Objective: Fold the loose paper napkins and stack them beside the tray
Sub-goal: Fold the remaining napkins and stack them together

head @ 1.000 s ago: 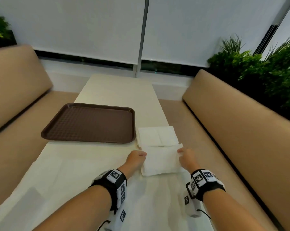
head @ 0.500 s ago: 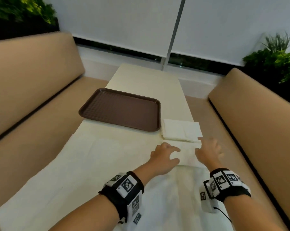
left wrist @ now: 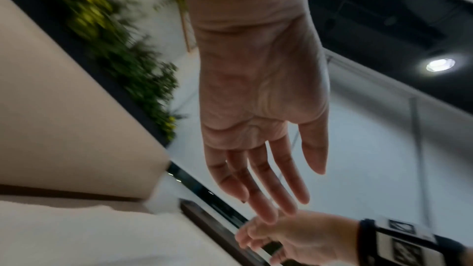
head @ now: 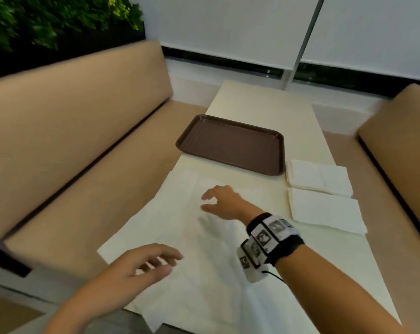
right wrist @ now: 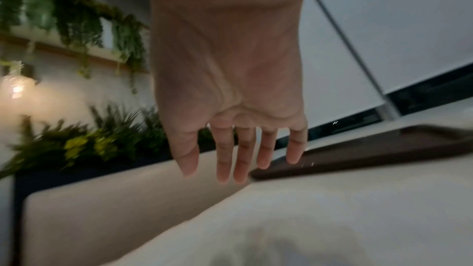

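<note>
Two folded white napkins lie side by side right of the brown tray (head: 230, 143): the far folded napkin (head: 317, 177) and the near folded napkin (head: 326, 213). Large unfolded napkins (head: 180, 227) cover the near table, overlapping. My right hand (head: 218, 201) hovers over their far part, fingers spread and empty; the right wrist view shows it (right wrist: 238, 161) above the paper, the tray (right wrist: 371, 151) beyond. My left hand (head: 141, 268) hangs over the near left corner, fingers loose, holding nothing; its fingers (left wrist: 268, 185) show straight in the left wrist view.
Tan bench seats flank the cream table (head: 264, 104), the left bench (head: 66, 131) and the right bench (head: 402, 141). White blinds and a window frame stand behind the table's far end. Green plants (head: 47, 20) sit above the left bench.
Both hands left the folded napkin by the tray and swung left over the unfolded sheets. The head view turned left too.
</note>
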